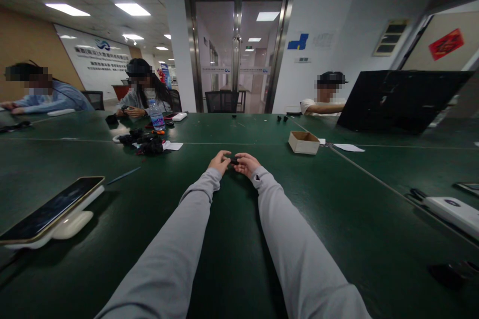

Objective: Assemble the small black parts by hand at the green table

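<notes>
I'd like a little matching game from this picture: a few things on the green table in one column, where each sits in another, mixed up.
Things:
1. small black part
2. cardboard box
3. phone
4. water bottle

Places:
A. near left, on a white stand
B. between the left hand and right hand
C. far left, by a seated person
D. right of the hands, farther back

Pairs: 1-B, 2-D, 3-A, 4-C
</notes>
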`<state>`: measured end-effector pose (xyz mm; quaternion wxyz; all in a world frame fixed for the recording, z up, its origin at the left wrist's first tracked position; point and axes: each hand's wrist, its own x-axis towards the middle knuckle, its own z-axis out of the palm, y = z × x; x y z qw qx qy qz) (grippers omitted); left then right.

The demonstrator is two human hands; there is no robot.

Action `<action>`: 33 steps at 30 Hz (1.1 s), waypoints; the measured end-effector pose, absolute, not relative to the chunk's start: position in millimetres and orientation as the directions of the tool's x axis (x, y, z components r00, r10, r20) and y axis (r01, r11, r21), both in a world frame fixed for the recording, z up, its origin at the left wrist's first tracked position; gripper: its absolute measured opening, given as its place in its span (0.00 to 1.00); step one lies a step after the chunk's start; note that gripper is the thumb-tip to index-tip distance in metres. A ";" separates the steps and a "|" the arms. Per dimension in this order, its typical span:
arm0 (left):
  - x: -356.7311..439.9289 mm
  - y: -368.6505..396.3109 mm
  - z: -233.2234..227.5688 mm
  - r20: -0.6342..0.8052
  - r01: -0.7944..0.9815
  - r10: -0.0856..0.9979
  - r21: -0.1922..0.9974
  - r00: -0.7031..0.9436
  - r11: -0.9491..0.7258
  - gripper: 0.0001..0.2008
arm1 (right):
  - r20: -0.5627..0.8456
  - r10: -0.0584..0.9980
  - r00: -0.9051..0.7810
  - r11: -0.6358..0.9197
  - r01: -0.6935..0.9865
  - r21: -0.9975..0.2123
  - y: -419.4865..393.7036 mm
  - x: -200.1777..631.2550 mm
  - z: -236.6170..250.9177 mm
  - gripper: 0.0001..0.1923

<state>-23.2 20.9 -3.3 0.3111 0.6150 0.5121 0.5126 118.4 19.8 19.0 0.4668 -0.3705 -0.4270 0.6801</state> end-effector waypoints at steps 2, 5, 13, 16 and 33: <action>-22.9 20.4 -3.2 0.295 0.324 0.955 0.907 -0.036 -0.268 0.12 | -0.097 0.949 -0.299 -0.195 -0.318 -0.928 19.6 118.7 18.9 0.11; -22.3 19.4 -2.2 0.277 0.369 0.960 0.897 -0.034 -0.245 0.14 | -0.094 0.949 -0.301 -0.194 -0.322 -0.927 19.2 118.8 19.3 0.12; -22.3 20.8 -2.0 0.272 0.281 0.962 0.926 -0.035 -0.251 0.12 | -0.111 0.952 -0.284 -0.202 -0.312 -0.928 18.6 118.3 21.1 0.13; -22.4 20.8 -2.4 0.277 0.279 0.960 0.925 -0.034 -0.257 0.11 | -0.111 0.952 -0.286 -0.202 -0.315 -0.927 19.1 118.4 20.1 0.13; -24.4 21.1 -2.9 0.294 0.320 0.956 0.905 0.002 -0.279 0.11 | -0.095 0.948 -0.303 -0.201 -0.339 -0.919 21.6 119.6 17.1 0.12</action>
